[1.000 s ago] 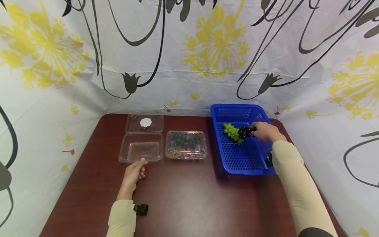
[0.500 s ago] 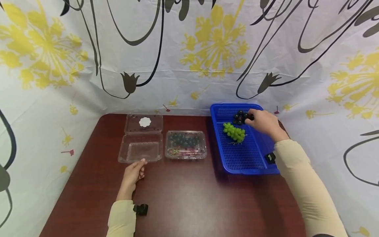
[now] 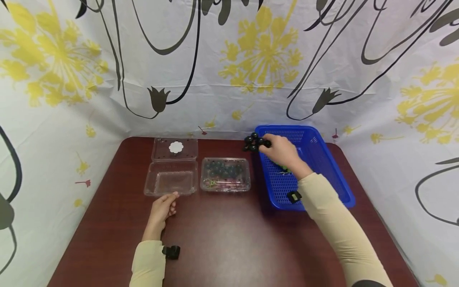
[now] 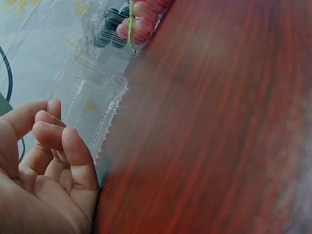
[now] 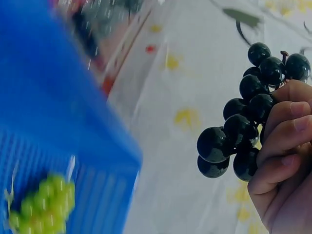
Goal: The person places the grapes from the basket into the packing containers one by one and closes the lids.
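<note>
My right hand (image 3: 285, 152) grips a bunch of black grapes (image 3: 253, 141) by its stem end. The bunch hangs just outside the left rim of the blue basket (image 3: 285, 127), above the table, and the right wrist view shows its round berries (image 5: 240, 130) close up. A bunch of green grapes (image 5: 45, 207) lies in the basket, mostly hidden by my hand in the head view. At the near edge of an open clear plastic clamshell box (image 3: 171, 181), my left hand (image 3: 163, 208) pinches the rim between thumb and forefinger. No fruit lies in that box.
A closed clear clamshell box (image 3: 225, 175) with dark and pinkish-red grapes stands between the open box and the basket. The open box's lid (image 3: 163, 149) lies back towards the patterned cloth (image 3: 201, 111) behind the brown table (image 3: 229, 239).
My right hand has lifted the black grapes off the green ones and carried them left over the basket's rim. The left hand has stayed at the open box.
</note>
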Demonstrator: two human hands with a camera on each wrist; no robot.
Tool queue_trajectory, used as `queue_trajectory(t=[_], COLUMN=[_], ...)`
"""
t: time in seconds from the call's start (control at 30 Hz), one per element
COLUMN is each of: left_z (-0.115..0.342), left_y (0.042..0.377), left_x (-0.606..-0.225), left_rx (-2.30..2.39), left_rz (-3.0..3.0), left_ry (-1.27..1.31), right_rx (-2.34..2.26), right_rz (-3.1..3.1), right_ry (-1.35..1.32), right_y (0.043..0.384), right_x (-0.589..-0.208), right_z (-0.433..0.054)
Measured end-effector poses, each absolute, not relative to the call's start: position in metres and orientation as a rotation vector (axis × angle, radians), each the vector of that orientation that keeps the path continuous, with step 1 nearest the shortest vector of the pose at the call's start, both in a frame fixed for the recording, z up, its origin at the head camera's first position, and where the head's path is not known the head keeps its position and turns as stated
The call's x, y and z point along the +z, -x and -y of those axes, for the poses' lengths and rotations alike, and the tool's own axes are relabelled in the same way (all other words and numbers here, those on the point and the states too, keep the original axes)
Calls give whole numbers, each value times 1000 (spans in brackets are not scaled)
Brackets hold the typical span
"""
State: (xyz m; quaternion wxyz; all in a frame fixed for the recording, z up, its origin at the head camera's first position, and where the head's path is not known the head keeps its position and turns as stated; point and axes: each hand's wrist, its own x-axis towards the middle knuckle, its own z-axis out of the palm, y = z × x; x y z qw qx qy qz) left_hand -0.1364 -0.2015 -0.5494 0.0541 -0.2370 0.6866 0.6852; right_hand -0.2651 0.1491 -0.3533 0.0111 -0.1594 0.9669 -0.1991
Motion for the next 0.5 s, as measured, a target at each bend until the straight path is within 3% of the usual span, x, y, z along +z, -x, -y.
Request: queue_trajectory(t=[0.5], left_z=[202], left_y=[137], left_x=[-551], left_rx=[2076], left_rz=[-2094], left_ry=[767], right_rx=[-782], right_rz=[-2775], right_ry=[639], right_y=[246], right_x=[-388], right_z=[-44])
